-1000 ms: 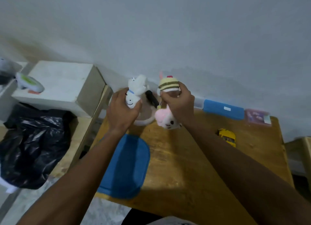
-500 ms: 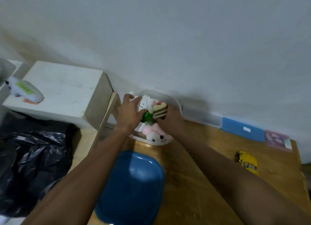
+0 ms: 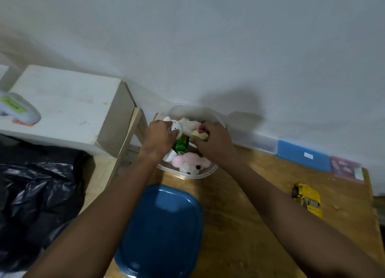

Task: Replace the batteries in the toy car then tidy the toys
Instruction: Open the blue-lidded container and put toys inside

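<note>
A clear plastic tub [image 3: 193, 110] stands at the back of the wooden table [image 3: 245, 225], against the wall. Inside it lie a white plush toy [image 3: 177, 127], a pink plush toy [image 3: 190, 162], a green toy [image 3: 180, 145] and a yellow striped plush [image 3: 201, 134]. My left hand [image 3: 159, 139] grips the white plush inside the tub. My right hand [image 3: 214, 142] holds the striped plush, pushing it down among the others. The yellow toy car [image 3: 307, 198] lies on the table to the right, apart from both hands.
The tub's blue lid [image 3: 162, 229] lies on the table's near left. A blue-lidded box [image 3: 302, 156] and a pink packet [image 3: 345, 168] sit along the wall. Left of the table are a white box [image 3: 66, 105], a white device [image 3: 17, 110] and a black bag [image 3: 35, 204].
Both hands have carried the plush toys from above the table down into the tub. The view has tilted down and closer to the table.
</note>
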Demonstrator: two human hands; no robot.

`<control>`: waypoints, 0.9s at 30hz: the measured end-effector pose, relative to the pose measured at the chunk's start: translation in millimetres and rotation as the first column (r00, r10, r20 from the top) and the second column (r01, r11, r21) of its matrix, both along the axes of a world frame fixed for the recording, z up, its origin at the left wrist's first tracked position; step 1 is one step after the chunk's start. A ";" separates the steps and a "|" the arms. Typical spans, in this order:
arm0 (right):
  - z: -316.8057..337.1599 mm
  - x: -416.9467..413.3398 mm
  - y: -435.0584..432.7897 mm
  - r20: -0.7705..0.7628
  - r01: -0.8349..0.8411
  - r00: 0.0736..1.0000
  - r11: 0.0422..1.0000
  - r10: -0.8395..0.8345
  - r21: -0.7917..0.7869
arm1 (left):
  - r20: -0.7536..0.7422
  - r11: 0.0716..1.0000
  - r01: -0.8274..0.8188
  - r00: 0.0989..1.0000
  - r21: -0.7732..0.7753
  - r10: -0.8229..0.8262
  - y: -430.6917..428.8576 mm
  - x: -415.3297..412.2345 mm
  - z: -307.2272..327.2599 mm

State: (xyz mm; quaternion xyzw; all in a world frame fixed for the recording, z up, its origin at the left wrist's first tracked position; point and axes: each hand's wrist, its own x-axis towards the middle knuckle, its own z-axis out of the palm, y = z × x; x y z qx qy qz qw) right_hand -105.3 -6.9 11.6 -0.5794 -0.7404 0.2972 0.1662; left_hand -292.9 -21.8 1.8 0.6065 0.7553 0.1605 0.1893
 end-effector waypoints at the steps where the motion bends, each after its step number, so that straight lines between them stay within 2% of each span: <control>1: 1.6 3.0 -3.7 -0.040 -0.036 0.999 0.999 0.035 -0.020 | 0.011 1.000 0.005 1.000 0.012 -0.005 -1.9 -0.8 -0.3; 3: 3.1 10.9 -13.7 -0.007 -0.181 0.983 0.981 0.181 -0.074 | 0.030 1.000 0.018 0.999 0.014 -0.018 -6.5 -0.8 -0.1; 5: -0.1 16.8 -22.1 0.138 -0.284 0.946 0.956 0.292 -0.073 | 0.039 1.000 0.015 0.999 -0.005 -0.015 -8.9 0.4 0.4; 11: -0.3 1.8 -26.6 0.431 -0.356 0.859 0.927 0.276 0.116 | 0.055 1.000 0.022 0.998 0.001 -0.022 -29.1 10.2 9.2; 14: 6.7 -0.4 -29.3 0.488 -0.306 0.842 0.948 0.229 0.083 | 0.080 0.996 0.018 0.997 0.082 -0.025 -54.1 10.4 10.6; 16: 11.3 5.6 -38.9 0.416 -0.234 0.892 0.967 0.174 0.098 | 0.064 0.988 -0.002 0.998 0.154 -0.008 -75.3 8.6 10.4; 17: 11.9 10.4 -46.3 0.352 -0.191 0.927 0.970 0.127 0.153 | 0.050 0.980 -0.014 0.999 0.197 0.004 -85.9 7.5 10.0; 20: 3.3 24.8 -88.0 0.082 -0.019 0.997 0.931 -0.012 0.365 | 0.015 0.952 -0.072 0.997 0.298 0.071 -127.2 5.7 5.5; 21: -4.6 29.1 -104.2 0.015 0.049 0.998 0.927 -0.059 0.371 | 0.009 0.948 -0.104 0.994 0.301 0.107 -140.8 4.5 1.7; 22: -13.1 32.4 -120.9 0.009 0.075 0.997 0.936 -0.083 0.344 | 0.007 0.948 -0.139 0.990 0.286 0.143 -154.7 3.4 -2.6; 24: -36.9 38.3 -153.8 0.104 0.001 0.994 0.956 -0.033 0.292 | 0.000 0.960 -0.207 0.978 0.190 0.211 -183.5 0.9 -12.9; 25: -46.4 41.6 -168.4 0.105 -0.024 0.994 0.968 -0.003 0.250 | -0.015 0.965 -0.234 0.971 0.117 0.237 -196.9 -0.7 -18.1; 27: -58.9 47.1 -192.6 0.014 0.023 1.000 0.998 -0.024 0.061 | -0.056 0.959 -0.279 0.960 -0.048 0.276 -220.2 -3.9 -27.8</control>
